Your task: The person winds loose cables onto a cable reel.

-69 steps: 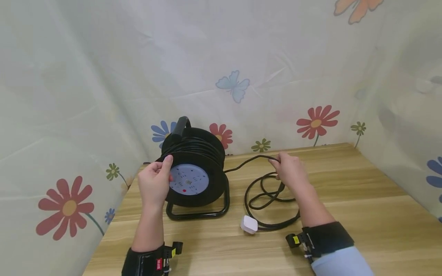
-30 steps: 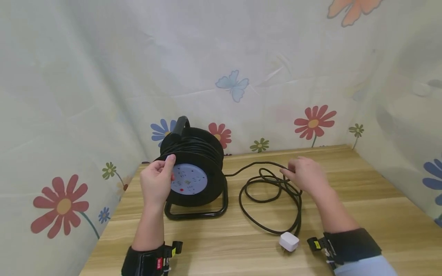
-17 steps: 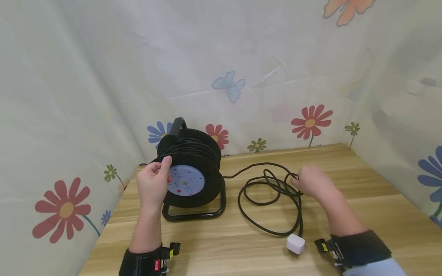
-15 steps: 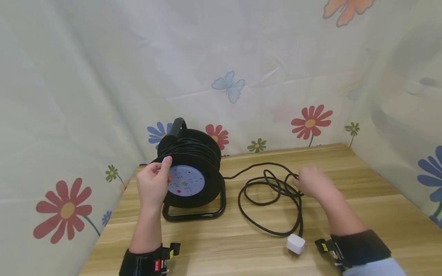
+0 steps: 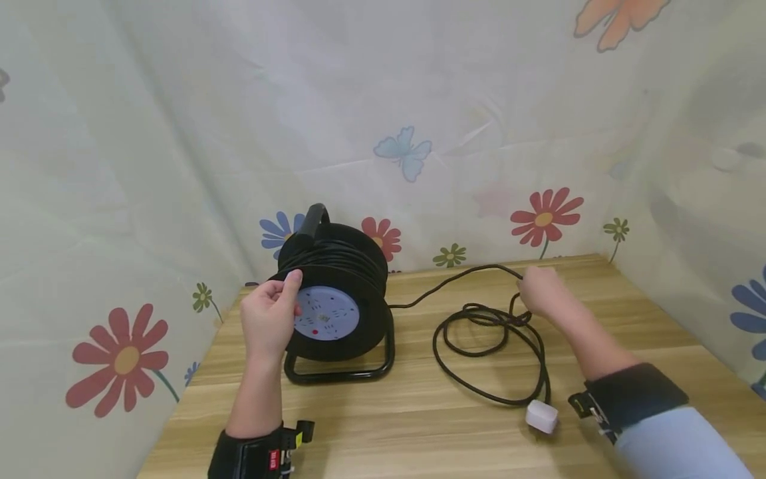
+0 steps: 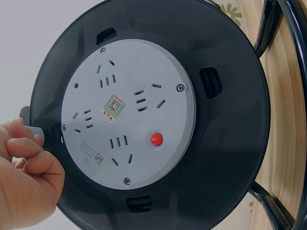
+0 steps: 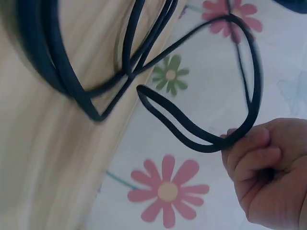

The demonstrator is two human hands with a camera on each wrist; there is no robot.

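A black cable reel with a grey socket face stands in a black tube frame at the table's back left. My left hand pinches a small grey knob on the reel's rim. A black cable runs from the reel and lies in loose loops on the wood, ending in a white plug. My right hand grips the cable and holds a stretch of it above the table, right of the reel.
The wooden table is walled by a pale sheet printed with flowers and butterflies at the back and on both sides. Black straps sit on both wrists.
My right hand has lifted the cable and moved back and a little right. The loops drew together and the white plug slid right. The left hand stays on the reel.
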